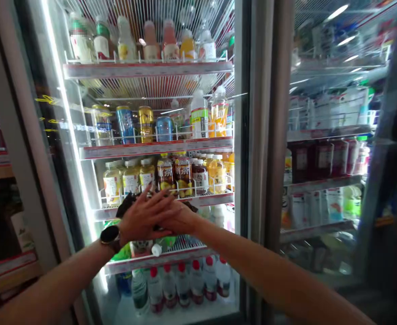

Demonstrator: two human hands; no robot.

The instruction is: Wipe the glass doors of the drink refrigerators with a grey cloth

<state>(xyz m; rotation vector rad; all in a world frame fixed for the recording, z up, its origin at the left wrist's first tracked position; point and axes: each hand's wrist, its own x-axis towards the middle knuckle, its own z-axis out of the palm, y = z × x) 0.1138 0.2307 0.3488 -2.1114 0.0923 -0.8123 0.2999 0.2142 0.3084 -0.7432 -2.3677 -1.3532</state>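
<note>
My left hand point(144, 214) and my right hand point(180, 220) overlap in front of a lit drinks fridge point(151, 149), with the left fingers spread across the right hand. A dark crumpled item point(126, 205) shows behind them, but its kind and any hold on it are hidden. Just above stand jars and bottles of yellow drink point(131, 178) on a white wire shelf with a red price strip point(201, 199). A black smartwatch point(109, 237) sits on my left wrist. Below my hands, a green packet point(117, 253) and a white bottle cap point(156, 249) show.
Red-capped water bottles point(168, 286) stand on the bottom shelf. Cans and bottles fill the higher shelves. A metal door frame point(261, 126) divides this fridge from a second glass-door unit point(323, 158) on the right. Store shelving point(2, 171) stands at the left.
</note>
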